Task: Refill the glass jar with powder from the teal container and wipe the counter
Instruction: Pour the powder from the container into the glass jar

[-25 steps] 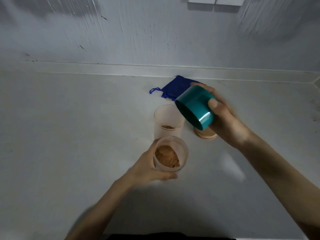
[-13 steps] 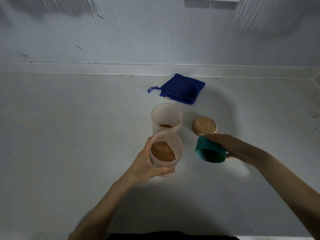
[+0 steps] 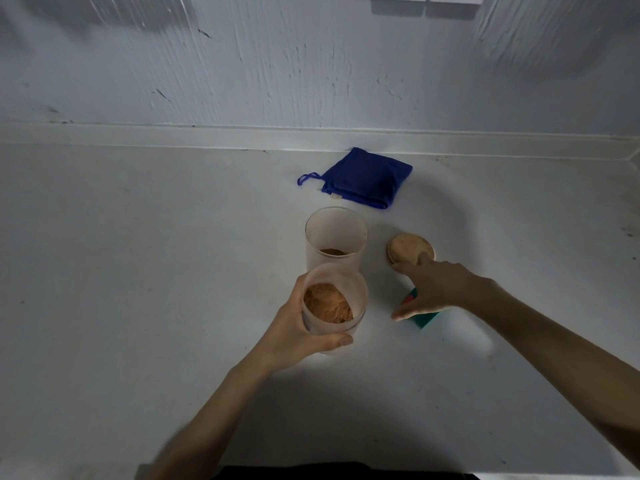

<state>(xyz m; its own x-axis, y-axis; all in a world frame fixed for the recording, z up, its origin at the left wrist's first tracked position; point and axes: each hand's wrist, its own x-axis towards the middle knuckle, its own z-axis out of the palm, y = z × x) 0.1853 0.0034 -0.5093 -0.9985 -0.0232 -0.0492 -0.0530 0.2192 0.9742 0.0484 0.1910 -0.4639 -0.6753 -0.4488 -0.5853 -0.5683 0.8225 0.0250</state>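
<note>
Glass jar (image 3: 333, 299) filled, gripped by left hand (image 3: 294, 336); right hand (image 3: 433, 289) spread, reaching cork lid (image 3: 410, 249); wiping surface (image 3: 138, 271) remaining.

The teal container (image 3: 425, 317) is mostly covered by the right hand (image 3: 433, 289), so only a corner and a sliver of its side are seen, and whether it is touched or gripped cannot be told. The near edge of the round lid (image 3: 408, 249) is hidden behind the fingertips (image 3: 423, 258) of that hand, and the lower part of the far jar (image 3: 335, 239) is blocked by the near jar (image 3: 333, 299). Both forearms are cut off by the bottom and right edges, and two pale plates on the wall (image 3: 426, 0) are cropped by the top edge.
</note>
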